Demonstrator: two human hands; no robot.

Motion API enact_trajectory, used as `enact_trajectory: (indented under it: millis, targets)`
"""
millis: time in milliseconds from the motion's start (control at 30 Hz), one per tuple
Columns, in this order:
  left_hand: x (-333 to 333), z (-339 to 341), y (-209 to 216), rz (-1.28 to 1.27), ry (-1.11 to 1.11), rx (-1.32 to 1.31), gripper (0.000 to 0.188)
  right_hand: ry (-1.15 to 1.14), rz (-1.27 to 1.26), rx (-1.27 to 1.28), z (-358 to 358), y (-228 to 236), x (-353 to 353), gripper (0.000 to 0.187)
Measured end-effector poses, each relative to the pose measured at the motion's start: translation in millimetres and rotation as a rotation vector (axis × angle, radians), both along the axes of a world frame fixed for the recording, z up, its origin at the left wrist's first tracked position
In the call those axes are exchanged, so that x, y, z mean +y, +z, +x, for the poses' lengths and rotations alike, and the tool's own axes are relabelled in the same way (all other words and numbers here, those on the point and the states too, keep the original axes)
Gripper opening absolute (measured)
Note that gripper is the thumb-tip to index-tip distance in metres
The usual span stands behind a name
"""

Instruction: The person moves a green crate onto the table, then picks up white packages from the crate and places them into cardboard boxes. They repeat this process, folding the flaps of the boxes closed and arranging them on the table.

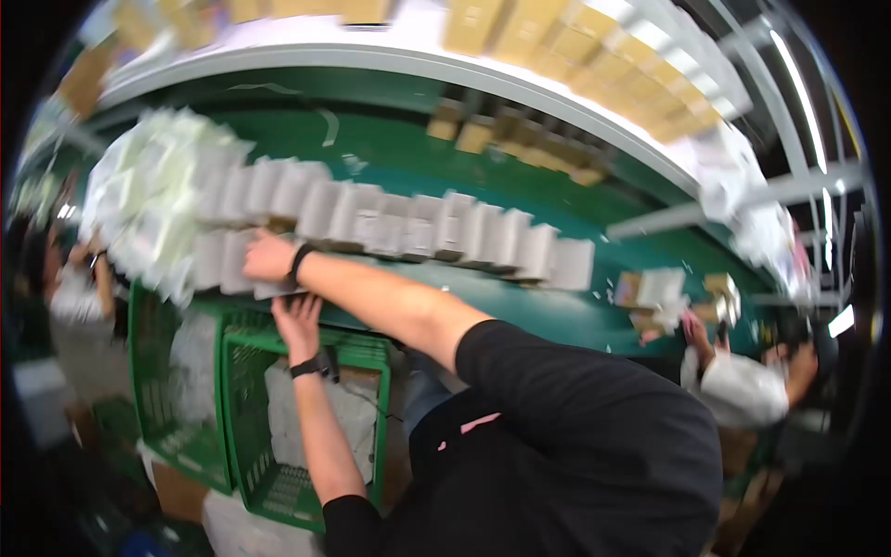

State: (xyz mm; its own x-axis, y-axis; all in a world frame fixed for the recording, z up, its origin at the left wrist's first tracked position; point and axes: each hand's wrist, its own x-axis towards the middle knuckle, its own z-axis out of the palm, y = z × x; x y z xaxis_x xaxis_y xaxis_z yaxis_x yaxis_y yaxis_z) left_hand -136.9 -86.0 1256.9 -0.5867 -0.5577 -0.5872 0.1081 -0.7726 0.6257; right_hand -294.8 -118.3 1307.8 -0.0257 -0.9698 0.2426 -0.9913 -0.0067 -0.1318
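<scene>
Head view: the right hand (268,257) is at the near side of a row of grey-white boxes (390,225), toward the row's left end on the green counter (394,153). A few similar boxes (210,262) stand in front of that row, right beside this hand's fingers on their left. Their long axes seem to run roughly upright, while the row itself stretches left to right. The right hand is nearer the row; the left hand (297,327) is lower, at the counter's front edge above a green crate (373,352), its fingers spread fairly wide, tips close under a pale box.

The right fingers look curled, but blur and the hand itself hide their tips, so I cannot tell whether they hold anything. Heaped pale plastic bags (153,190) cover whatever lies at the row's left end.
</scene>
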Motion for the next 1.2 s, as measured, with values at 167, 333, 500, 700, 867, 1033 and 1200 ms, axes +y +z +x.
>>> enact_trajectory:
  millis: [167,333,500,700,867,1033,1200]
  targets:
    - [-11,12,-37,-0.054,-0.040,0.005,0.058,0.027,-0.242,-0.105,0,64,88,0.015]
    - [55,7,25,-0.275,-0.017,-0.320,0.046,-0.613,-0.552,-0.155,-60,136,332,0.042]
    - [168,-85,99,-0.761,-0.620,-0.039,0.025,-1.703,0.039,-0.083,-79,89,555,0.068]
    - [278,-128,101,-1.107,-1.215,0.131,0.031,-1.706,0.294,-0.343,-45,66,640,0.028]
    - [323,-100,147,-1.035,-1.288,0.146,0.043,-1.360,0.556,-0.309,-25,155,672,0.008]
    - [346,-93,196,-1.058,-1.257,0.047,0.042,-0.579,0.418,-0.379,-26,171,594,0.012]
    - [300,-52,164,-1.223,-0.886,-0.125,0.024,-0.408,0.040,-0.718,-64,183,565,0.025]
